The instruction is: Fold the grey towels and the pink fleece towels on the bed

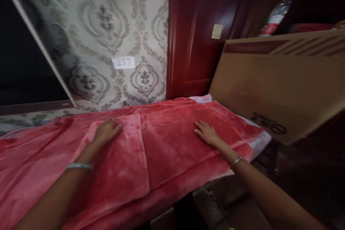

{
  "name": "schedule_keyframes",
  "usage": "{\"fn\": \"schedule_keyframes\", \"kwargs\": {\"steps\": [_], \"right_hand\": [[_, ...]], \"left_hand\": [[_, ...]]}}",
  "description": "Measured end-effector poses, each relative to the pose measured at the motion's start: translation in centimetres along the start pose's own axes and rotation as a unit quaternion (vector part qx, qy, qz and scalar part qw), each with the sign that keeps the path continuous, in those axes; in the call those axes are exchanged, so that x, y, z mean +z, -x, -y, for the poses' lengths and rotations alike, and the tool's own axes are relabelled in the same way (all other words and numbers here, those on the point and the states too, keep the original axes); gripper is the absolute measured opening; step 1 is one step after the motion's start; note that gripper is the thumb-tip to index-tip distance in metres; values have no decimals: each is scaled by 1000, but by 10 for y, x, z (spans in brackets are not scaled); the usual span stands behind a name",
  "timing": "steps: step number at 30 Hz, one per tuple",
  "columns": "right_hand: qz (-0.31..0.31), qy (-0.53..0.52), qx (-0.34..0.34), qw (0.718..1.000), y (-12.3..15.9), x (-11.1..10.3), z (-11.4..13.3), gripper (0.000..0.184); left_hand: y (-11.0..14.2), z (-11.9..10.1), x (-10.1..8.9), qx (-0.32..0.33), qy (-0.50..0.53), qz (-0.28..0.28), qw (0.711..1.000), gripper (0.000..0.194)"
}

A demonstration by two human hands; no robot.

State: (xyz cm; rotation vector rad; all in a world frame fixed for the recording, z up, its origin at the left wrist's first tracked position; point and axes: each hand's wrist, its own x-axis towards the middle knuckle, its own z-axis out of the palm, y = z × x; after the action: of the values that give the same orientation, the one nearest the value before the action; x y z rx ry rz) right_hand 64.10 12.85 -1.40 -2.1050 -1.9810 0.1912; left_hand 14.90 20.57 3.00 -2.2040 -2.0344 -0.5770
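A red plush cloth, which looks like a blanket, is spread wide across a low surface, with part of it folded over in flat layers. My left hand rests on the folded layer at left, a little inside its edge, fingers stretched out and the thumb apart. On the right part of the cloth lies my right hand, flat with its fingers spread. Neither hand grips anything. Pale patterned bits of cloth show at the right corner.
Behind the cloth stands a patterned wall with a paper label reading 277. A dark screen is at left. A dark red door and a big cardboard box stand at right, a plastic bottle above the box's top edge.
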Motion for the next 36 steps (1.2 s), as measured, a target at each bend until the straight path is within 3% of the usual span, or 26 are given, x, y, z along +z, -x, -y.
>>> {"fn": "schedule_keyframes", "kwargs": {"steps": [4, 7, 9, 16, 22, 30, 36], "right_hand": [[-74, 5, 126, 989, 14, -20, -60, 54], [-107, 5, 198, 974, 26, -24, -95, 55], [-119, -2, 233, 965, 32, -23, -114, 55], [-166, -50, 300, 938, 35, -18, -153, 50], [-245, -112, 398, 877, 34, -24, -180, 65], [-285, -186, 472, 813, 21, -37, -219, 41], [-287, -208, 456, 816, 3, -38, -227, 25]], "left_hand": [[15, -62, 24, 64, -16, 97, 993, 55], [36, -95, 42, 86, -68, 74, 991, 58], [45, -104, 49, 92, -104, 44, 989, 57], [44, -99, 50, 96, -101, 40, 989, 55], [42, -96, 54, 111, -113, 20, 987, 54], [41, -90, 61, 108, -111, 6, 988, 53], [42, -91, 61, 102, -95, 9, 990, 52]]}}
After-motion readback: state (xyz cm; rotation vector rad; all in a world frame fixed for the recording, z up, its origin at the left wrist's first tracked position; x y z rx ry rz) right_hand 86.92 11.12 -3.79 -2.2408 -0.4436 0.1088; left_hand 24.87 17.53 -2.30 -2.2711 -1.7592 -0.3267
